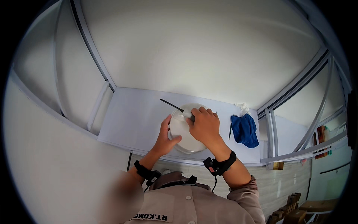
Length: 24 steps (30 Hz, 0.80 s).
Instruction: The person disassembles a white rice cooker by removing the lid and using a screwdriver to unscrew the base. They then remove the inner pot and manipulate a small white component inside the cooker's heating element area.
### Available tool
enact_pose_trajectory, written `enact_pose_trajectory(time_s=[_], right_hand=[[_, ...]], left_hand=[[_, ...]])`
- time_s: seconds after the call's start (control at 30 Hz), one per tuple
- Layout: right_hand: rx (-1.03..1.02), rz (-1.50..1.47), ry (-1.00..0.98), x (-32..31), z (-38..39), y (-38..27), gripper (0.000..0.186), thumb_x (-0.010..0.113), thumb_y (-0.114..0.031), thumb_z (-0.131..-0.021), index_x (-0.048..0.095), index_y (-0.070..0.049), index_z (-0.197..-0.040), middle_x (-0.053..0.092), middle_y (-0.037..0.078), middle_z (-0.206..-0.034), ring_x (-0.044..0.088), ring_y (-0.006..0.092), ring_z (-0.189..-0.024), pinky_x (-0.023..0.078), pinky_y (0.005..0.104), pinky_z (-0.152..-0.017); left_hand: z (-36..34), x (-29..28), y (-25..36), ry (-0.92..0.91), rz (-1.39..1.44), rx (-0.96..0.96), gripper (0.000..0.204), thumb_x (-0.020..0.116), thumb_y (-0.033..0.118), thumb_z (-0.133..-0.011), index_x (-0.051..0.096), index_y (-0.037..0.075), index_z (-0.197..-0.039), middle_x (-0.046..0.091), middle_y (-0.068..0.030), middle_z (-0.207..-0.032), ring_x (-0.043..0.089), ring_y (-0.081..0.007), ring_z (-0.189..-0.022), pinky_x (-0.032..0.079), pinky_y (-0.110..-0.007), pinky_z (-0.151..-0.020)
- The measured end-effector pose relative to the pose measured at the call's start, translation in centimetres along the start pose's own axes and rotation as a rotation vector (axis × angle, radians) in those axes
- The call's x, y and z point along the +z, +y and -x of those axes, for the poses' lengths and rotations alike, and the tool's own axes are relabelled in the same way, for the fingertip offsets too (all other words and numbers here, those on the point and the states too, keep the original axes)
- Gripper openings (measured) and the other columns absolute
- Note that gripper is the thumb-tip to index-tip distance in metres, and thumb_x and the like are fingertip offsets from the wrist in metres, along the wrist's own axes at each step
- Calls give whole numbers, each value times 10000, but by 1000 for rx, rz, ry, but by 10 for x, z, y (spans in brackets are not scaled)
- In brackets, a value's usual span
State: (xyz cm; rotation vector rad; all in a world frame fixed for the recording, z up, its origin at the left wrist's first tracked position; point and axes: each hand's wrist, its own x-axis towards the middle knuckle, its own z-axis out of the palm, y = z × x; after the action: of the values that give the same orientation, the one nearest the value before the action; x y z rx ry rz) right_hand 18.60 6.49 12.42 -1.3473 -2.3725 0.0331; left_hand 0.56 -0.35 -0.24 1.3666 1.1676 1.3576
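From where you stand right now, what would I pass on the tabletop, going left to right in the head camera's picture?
Left hand → white round object → right hand → slim dark stick beside the cloth → blue cloth.

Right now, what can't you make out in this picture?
All in the head view:
What the right hand covers on the white round object: the hand hides it.
The white round object's underside: hidden by its top.
The slim dark item beside the blue fabric: too small to identify.
A brown box at lower right: cut off by the edge.
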Motion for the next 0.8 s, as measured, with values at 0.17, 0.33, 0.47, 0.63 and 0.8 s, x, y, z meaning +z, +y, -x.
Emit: enact_pose_trajectory(time_s=[0.17,0.33,0.47,0.63,0.8], right_hand=[[77,-44,20,20,-12,-8,325,751,-377,-852,728,-62,-929,667,141,-862,691,344,-742,531,465,-634],[235,-107,-203,10,-29,-14,386,736,-438,-867,744,-61,-951,726,203,-877,732,365,-767,570,468,-609],[277,-138,-272,7,-37,-12,421,712,-473,-872,756,-78,-1011,752,188,-928,739,369,-859,585,470,-695],[339,-219,-365,7,-44,-5,470,681,-504,-871,757,-104,-1105,764,150,-1011,725,373,-985,579,464,-830],[368,-223,-432,0,-51,-13,498,690,-476,-854,745,-120,-1198,763,140,-1076,716,353,-1043,568,453,-884]], left_hand=[[2,-1,6,-25,-5,6,1023,802,200,-868,148,54,-1642,275,-173,-1613,307,-317,-1492,320,-471,-1202],[5,-5,2,-42,-85,69,1057,796,174,-872,98,86,-1661,211,-150,-1663,270,-310,-1529,316,-493,-1214],[4,-5,4,-99,-48,96,1209,878,265,-817,35,29,-1651,157,-226,-1665,231,-346,-1538,307,-489,-1217],[4,0,7,-156,-82,106,1548,1016,352,-609,-98,26,-1634,109,-231,-1667,182,-367,-1549,249,-491,-1246],[7,2,6,-138,-68,71,1656,1050,368,-526,-142,24,-1623,102,-235,-1662,172,-371,-1550,241,-492,-1251]])
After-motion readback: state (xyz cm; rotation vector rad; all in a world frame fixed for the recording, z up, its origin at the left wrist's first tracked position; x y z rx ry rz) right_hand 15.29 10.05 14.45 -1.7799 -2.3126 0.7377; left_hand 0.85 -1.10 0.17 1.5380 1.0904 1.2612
